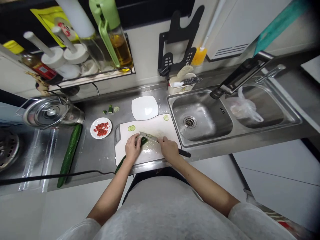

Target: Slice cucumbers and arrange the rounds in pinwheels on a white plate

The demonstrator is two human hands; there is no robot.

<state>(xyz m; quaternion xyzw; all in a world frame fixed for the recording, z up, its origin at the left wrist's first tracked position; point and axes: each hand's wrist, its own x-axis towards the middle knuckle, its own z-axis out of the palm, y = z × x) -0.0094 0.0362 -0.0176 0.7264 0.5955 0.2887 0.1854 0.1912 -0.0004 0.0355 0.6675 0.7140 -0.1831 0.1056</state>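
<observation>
On the white cutting board (155,151), my left hand (132,148) is closed around a cucumber (143,141). Its cut end shows past my fingertips, and more green shows below my wrist; the middle is hidden. My right hand (169,150) grips a kitchen knife (153,138), its blade close to the cut end. A black handle (185,153) sticks out past my right hand, roughly in line with the blade. One slice (149,135) clings to the blade. Cut cucumber slices (131,128) lie at the board's upper left, with another slice (166,117) at its upper right.
A white square plate (145,107) stands behind the board. Left are a small dish (93,130) of chopped red pieces, cucumber scraps (110,109), a whole cucumber (70,155) and a lidded steel pot (51,113). A black cord (82,172) crosses the counter. Right is a double sink (205,116).
</observation>
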